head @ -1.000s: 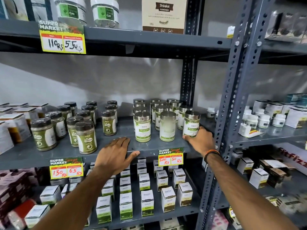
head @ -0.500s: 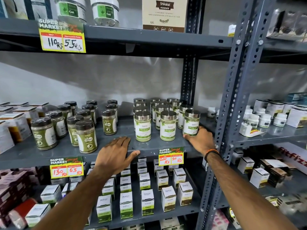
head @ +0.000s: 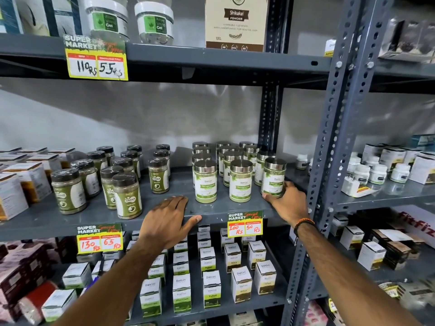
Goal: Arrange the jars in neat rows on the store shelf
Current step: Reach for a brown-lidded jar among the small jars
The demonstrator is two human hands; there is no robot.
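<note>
Several steel-lidded jars with white and green labels stand in rows on the grey middle shelf [head: 164,215]. Three form the front row: a left jar [head: 205,182], a middle jar [head: 240,181] and a right jar [head: 273,177]. My right hand [head: 288,203] wraps around the base of the right jar, thumb in front, fingers behind it. My left hand [head: 168,220] lies flat on the shelf's front edge, fingers spread, holding nothing. Left of it stand several dark-lidded olive green jars [head: 127,196] in looser rows.
A grey perforated upright post [head: 329,161] stands just right of my right hand. Yellow price tags [head: 244,224] hang on the shelf edge. Small white boxes [head: 181,295] fill the shelf below. White bottles [head: 376,172] sit on the neighbouring shelf at right; boxes [head: 14,191] at far left.
The middle front jar's label now faces forward, as it did half a second ago. My right hand stays on the right jar; my left hand has not moved.
</note>
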